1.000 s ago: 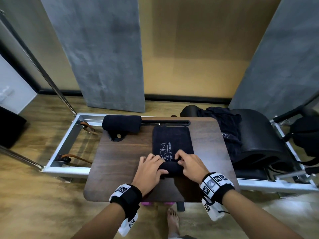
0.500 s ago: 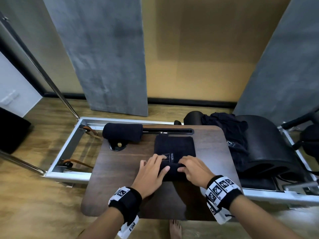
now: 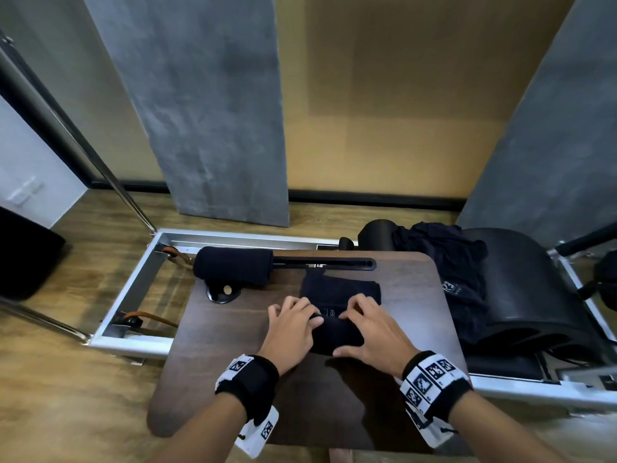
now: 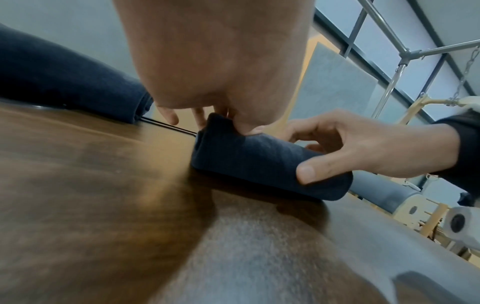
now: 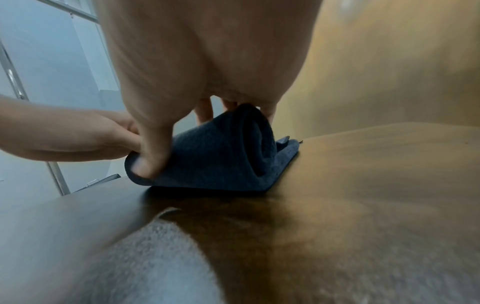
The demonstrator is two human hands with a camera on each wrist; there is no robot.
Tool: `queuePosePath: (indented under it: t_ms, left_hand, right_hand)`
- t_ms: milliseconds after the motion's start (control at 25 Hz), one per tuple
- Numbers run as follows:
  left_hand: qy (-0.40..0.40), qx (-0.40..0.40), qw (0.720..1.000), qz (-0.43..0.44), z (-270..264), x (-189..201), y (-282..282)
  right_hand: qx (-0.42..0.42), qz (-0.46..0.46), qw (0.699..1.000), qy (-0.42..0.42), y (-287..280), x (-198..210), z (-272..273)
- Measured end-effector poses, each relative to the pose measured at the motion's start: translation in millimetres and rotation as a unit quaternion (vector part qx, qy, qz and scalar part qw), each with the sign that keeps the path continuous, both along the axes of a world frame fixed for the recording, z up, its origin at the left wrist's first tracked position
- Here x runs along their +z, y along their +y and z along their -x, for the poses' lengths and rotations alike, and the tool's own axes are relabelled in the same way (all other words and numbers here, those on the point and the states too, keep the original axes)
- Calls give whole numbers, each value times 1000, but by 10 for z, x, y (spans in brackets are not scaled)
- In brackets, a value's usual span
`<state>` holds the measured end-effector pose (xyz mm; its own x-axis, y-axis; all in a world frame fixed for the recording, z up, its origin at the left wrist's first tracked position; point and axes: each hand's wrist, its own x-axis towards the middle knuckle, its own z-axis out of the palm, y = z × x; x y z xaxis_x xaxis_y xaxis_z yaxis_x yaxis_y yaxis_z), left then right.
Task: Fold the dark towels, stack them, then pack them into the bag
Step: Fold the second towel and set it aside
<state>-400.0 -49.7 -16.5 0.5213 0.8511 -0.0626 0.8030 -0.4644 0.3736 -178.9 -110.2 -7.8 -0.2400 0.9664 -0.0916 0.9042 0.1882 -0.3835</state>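
A dark towel (image 3: 338,332) lies on the brown table (image 3: 230,349), its near part rolled up and its far part (image 3: 340,289) still flat. My left hand (image 3: 293,324) grips the roll's left end and my right hand (image 3: 375,329) its right end, fingers curled over the top and thumbs behind. The left wrist view shows the roll (image 4: 259,160) under my left hand (image 4: 223,86), with my right hand (image 4: 363,144) on its far end. In the right wrist view the roll's spiral end (image 5: 254,144) sits below my right hand (image 5: 202,65). A finished rolled towel (image 3: 233,267) rests at the table's back left.
Several loose dark towels (image 3: 447,262) are heaped on a black padded barrel (image 3: 527,295) right of the table. A metal frame (image 3: 133,289) with straps runs under and left of the table. A black object (image 3: 23,255) stands on the floor at far left.
Both hands have rolled the towel away from me. The roll is thicker, and the flat part with the logo is shorter.
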Motion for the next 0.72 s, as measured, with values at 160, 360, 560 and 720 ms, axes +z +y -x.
queuePosePath:
  t_ms: [160, 360, 560, 720]
  left_hand:
    - [2, 15, 1000, 25, -96, 48, 92]
    - [-144, 70, 984, 78, -82, 73, 62]
    - [-116, 112, 985, 67, -141, -39, 132]
    - [-134, 157, 973, 102, -218, -107, 327]
  right_hand:
    - [5, 12, 1000, 25, 100, 1, -54]
    - [-66, 88, 982, 153, 338, 94, -149]
    - [-100, 14, 974, 202, 444, 44, -201]
    - [-117, -1, 974, 193, 407, -30, -350]
